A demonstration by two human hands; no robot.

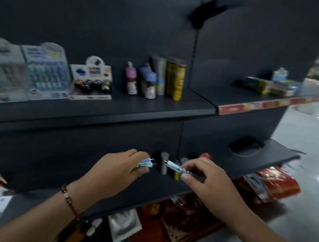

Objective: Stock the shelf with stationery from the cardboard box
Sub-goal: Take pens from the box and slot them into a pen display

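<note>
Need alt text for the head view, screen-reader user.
Left hand grips a bunch of pens; right hand pinches a single pen over the dark lower shelf. Upper shelf holds boxed stationery.

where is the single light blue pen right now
In the head view, the light blue pen is pinched in the right hand, over the lower shelf, facing the left hand.

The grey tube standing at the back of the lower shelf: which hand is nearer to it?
Left, narrowly. The left hand, holding pens, sits just left of the grey tube; the right hand, pinching one pen, is further off to its right.
</note>
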